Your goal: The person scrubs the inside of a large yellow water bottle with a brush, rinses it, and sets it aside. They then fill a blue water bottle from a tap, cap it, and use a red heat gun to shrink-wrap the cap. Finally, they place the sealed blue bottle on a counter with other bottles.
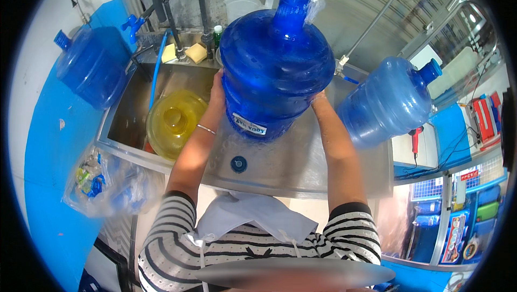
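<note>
A large dark blue water jug (pixel 269 82) stands upright over the steel drainboard, between my two arms. My left hand (pixel 218 90) presses round its left side, partly hidden behind it. On the opposite side my right hand (pixel 319 98) grips the jug, its fingers mostly out of sight behind the plastic. Clear plastic film or water clings beside the jug's open neck (pixel 295 2). A round blue cap (pixel 238 164) lies on the drainboard (pixel 280 168) in front of the jug. To the left, a yellow jug (pixel 177 122) sits in the sink basin (pixel 121 125).
A lighter blue capped jug (pixel 385 101) leans at the right end. Another blue jug (pixel 91 68) is at the far left. Sponges (pixel 196 53), a black faucet (pixel 171 22) and a blue hose (pixel 158 68) line the back. A bag of scraps (pixel 105 181) hangs at the front left.
</note>
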The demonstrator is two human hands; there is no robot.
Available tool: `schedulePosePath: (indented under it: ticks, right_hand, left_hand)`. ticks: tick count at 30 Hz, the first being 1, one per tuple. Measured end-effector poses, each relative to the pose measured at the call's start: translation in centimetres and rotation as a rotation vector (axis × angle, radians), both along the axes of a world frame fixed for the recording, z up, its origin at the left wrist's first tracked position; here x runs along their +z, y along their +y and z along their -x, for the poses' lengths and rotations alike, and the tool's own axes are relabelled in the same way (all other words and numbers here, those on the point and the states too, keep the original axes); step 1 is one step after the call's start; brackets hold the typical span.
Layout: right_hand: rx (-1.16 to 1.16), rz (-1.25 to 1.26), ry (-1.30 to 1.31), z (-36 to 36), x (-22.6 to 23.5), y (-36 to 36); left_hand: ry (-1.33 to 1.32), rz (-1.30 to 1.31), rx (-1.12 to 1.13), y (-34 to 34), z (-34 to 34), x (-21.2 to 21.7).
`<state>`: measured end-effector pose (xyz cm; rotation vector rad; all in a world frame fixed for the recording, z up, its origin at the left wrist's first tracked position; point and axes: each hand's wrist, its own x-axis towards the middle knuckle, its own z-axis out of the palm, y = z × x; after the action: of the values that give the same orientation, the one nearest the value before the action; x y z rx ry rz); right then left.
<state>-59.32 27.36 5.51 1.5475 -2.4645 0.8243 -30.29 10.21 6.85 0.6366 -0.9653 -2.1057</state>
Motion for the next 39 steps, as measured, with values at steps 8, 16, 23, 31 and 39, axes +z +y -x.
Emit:
schedulePosePath:
  ticks: [8,16,23,31,39]
  right_hand:
    - [-0.054,0.058,-0.032,-1.1,1.7,0.3]
    - [0.164,0.653,-0.378,-4.6,21.6,2.1]
    - [0.492,0.415,-0.481,-12.1,26.8,-2.9]
    - [0.445,0.616,-0.157,-14.5,25.7,0.0]
    - [0.241,0.518,-0.201,-15.4,26.1,9.8]
  left_hand:
    - [0.081,-0.015,-0.192,-4.6,2.2,-3.2]
    - [-0.002,0.127,-0.278,-6.8,3.7,-8.1]
    - [-0.040,0.083,-0.283,-6.3,3.6,-6.9]
    - [-0.095,0.020,-0.234,-3.8,-0.5,-5.7]
    - [-0.113,-0.048,-0.321,2.7,-0.2,-7.1]
